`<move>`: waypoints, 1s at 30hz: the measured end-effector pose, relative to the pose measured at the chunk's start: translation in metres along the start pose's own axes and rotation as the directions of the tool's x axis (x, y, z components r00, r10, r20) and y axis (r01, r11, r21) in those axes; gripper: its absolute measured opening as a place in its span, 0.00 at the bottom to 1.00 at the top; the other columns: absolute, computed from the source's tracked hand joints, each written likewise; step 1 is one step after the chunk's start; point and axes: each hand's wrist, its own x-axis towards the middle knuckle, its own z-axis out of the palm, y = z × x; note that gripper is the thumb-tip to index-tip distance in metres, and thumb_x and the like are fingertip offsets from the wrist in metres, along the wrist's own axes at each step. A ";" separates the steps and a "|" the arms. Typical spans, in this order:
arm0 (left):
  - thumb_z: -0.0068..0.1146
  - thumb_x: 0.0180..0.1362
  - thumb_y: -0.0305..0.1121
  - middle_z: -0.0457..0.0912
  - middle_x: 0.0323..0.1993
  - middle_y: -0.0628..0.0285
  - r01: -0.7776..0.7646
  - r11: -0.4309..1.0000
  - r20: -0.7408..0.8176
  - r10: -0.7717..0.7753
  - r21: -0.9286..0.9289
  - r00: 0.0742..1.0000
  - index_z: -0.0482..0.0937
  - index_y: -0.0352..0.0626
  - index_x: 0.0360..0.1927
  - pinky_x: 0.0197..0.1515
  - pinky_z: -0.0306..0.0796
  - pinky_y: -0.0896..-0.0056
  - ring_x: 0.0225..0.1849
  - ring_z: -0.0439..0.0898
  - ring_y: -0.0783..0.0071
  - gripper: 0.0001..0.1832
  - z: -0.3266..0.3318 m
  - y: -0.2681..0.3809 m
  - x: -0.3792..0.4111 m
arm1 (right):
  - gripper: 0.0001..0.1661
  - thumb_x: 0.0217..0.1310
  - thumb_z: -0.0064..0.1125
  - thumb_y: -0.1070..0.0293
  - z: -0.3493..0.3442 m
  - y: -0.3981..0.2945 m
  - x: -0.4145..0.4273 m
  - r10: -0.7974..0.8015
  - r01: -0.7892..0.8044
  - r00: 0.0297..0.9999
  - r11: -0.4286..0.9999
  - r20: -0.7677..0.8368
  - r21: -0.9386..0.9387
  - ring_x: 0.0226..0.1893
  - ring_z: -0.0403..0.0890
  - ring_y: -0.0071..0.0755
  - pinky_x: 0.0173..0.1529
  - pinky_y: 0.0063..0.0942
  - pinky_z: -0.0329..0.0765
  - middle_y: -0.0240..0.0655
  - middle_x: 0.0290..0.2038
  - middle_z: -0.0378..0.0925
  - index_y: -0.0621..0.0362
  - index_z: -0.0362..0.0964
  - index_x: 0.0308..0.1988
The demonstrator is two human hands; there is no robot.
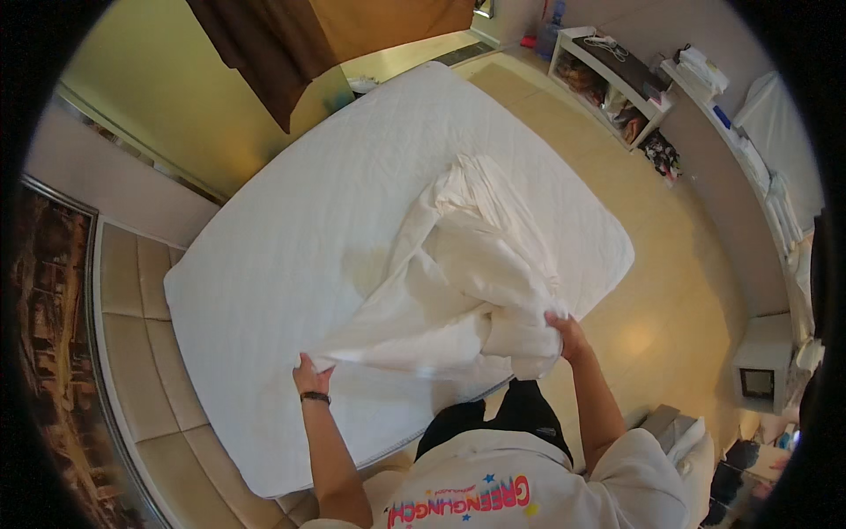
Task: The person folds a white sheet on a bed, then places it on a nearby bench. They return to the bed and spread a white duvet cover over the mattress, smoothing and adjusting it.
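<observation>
A bunched white bed sheet [456,278] hangs between my two hands above a white quilted mattress [264,264]. My left hand [312,377] pinches one corner of the cloth, thumb and fingers closed on it, and a dark band circles that wrist. At the mattress's near right side, my right hand [568,336] grips the gathered edge of the same sheet. Between the hands the cloth is pulled into a fairly straight edge. Its far part lies crumpled in folds on the mattress. The fingertips of my right hand are partly hidden by the fabric.
A padded beige headboard [155,370] borders the mattress on the left, below a framed picture [53,344]. Brown curtain cloth [284,53] hangs at the far side. Tiled floor [661,297] runs along the right, towards a low white shelf unit [608,86] and a small white cabinet [760,364].
</observation>
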 end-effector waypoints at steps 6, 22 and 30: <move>0.48 0.63 0.41 0.73 0.50 0.54 -0.322 0.921 0.191 0.364 -0.219 0.912 0.67 0.34 0.50 0.56 0.64 0.49 0.52 0.72 0.58 0.21 0.061 0.043 0.071 | 0.43 0.44 0.63 0.51 -0.025 0.069 0.008 0.219 -0.208 0.960 0.134 -0.176 -0.969 0.49 0.73 0.49 0.52 0.34 0.68 0.58 0.45 0.73 0.79 0.64 0.49; 0.48 0.53 0.59 0.70 0.55 0.46 0.230 0.711 0.277 -0.520 0.665 0.808 0.58 0.26 0.60 0.54 0.68 0.59 0.54 0.72 0.55 0.45 0.001 -0.174 -0.022 | 0.35 0.54 0.59 0.75 0.183 0.130 -0.038 0.429 -0.408 0.807 0.902 0.406 -0.141 0.56 0.67 0.40 0.62 0.37 0.63 0.40 0.56 0.66 0.61 0.55 0.60; 0.51 0.59 0.31 0.78 0.45 0.54 0.289 0.947 0.574 -0.316 0.141 0.756 0.65 0.34 0.57 0.49 0.72 0.65 0.46 0.78 0.64 0.23 -0.050 -0.143 -0.091 | 0.36 0.52 0.62 0.61 0.176 0.155 -0.011 0.581 -0.466 0.811 0.719 0.077 -0.515 0.52 0.70 0.39 0.53 0.36 0.69 0.42 0.51 0.70 0.64 0.59 0.57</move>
